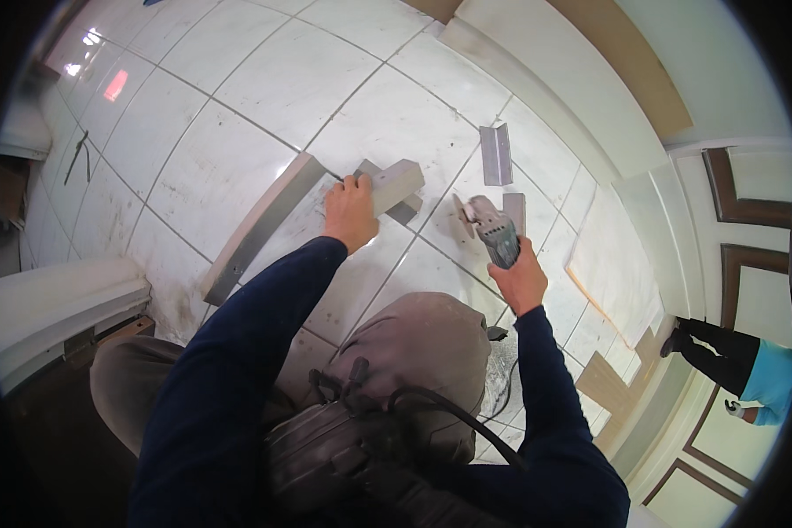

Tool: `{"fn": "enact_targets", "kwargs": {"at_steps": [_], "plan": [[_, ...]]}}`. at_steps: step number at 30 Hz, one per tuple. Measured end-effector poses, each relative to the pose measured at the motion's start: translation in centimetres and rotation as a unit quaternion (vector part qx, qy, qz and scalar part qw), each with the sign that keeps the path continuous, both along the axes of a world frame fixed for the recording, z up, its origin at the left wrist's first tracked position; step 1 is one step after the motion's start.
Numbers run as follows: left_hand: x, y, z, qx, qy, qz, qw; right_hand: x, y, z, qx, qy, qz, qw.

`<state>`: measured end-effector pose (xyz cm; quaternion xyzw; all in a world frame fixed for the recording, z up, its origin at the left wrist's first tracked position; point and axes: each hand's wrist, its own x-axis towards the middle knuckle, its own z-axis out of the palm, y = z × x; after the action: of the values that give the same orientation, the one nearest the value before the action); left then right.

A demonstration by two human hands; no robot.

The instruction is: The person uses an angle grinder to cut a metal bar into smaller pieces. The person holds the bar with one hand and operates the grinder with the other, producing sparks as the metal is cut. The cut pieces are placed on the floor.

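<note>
My left hand is closed on a short grey metal angle piece. Another grey piece lies crosswise beneath it on the floor. In my right hand is a small angle grinder, fingers wrapped round its body. Its disc points toward the held piece, with a gap between them. Whether the disc is spinning, I cannot tell. Beyond the grinder lies a short grey angle piece, and a further grey piece is partly hidden behind the tool.
A long grey metal bar lies left of my left hand on the white tiled floor. Cardboard and a white panel lie to the right. Another person in a blue top stands at the far right.
</note>
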<state>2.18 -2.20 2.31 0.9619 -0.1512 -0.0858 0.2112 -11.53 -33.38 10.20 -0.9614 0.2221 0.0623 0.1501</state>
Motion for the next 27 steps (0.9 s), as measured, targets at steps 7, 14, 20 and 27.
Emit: {"fn": "enact_targets", "kwargs": {"at_steps": [7,14,20,27], "plan": [[3.7,-11.0,0.3,-0.096,0.153,0.113,0.977,-4.7,-1.9,-0.6,0.057,0.016,-0.153,0.987],[5.5,-11.4,-0.5,-0.240,0.168,-0.007,0.956,-5.7,-2.0,-2.8,0.159,-0.059,-0.185,0.968],[11.4,7.8,-0.2,-0.085,0.108,-0.077,0.988,-5.8,-1.2,-2.8,0.232,-0.082,-0.206,0.947],[2.1,18.6,0.4,0.200,0.171,0.119,0.957,-4.3,0.1,-3.4,0.254,-0.063,-0.183,0.948]]}}
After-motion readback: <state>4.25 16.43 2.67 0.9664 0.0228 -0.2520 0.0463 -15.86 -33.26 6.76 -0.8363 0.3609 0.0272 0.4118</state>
